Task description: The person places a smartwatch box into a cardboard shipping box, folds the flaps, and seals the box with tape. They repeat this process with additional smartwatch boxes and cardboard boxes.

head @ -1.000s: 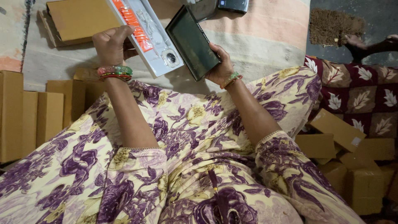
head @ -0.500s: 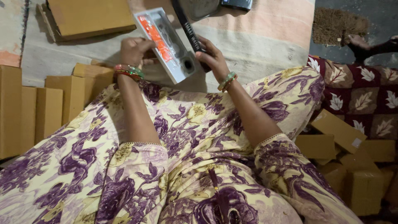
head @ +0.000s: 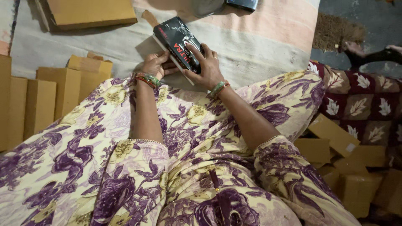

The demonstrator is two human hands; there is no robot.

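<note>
Fig.: Both hands grip black retail box (head: pixel 179 42) above lap; right hand (head: pixel 208 69) wraps its top, left hand (head: pixel 155 63) supports beneath. Box looks closed; brown cartons (head: pixel 39 100) alongside, unfilled as yet.

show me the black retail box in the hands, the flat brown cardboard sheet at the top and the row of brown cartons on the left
black rectangular retail box (head: pixel 178 39), head view, on its printed front face
flat brown cardboard sheet (head: pixel 90 11), head view, on its top surface
row of upright brown cardboard cartons (head: pixel 39 104), head view, on one carton's front
</note>
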